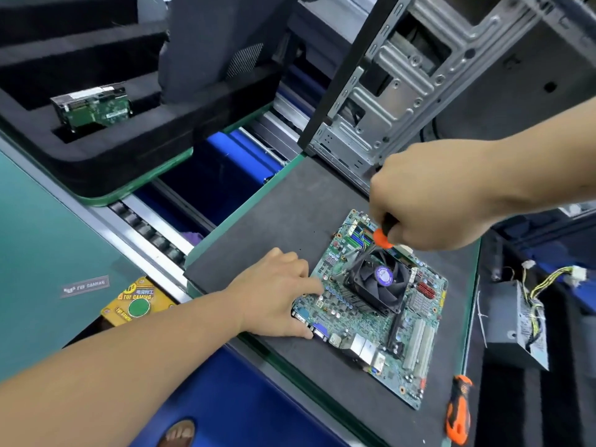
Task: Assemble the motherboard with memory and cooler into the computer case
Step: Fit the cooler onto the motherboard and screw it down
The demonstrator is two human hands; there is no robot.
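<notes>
On a dark grey tabletop (290,201) lies the green motherboard (371,321), a black fan cooler (377,285) mounted on it. The left hand (277,298) presses its edge, fingers spread; the right hand (425,201) has its fingers clamped round a screwdriver (382,237) (orange collar). Behind stands the open computer case (403,85).

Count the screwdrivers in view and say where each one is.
2. One screwdriver is gripped in the right hand above the cooler fan; the spare screwdriver lies on the mat's near right edge. Others may be hidden.
</notes>
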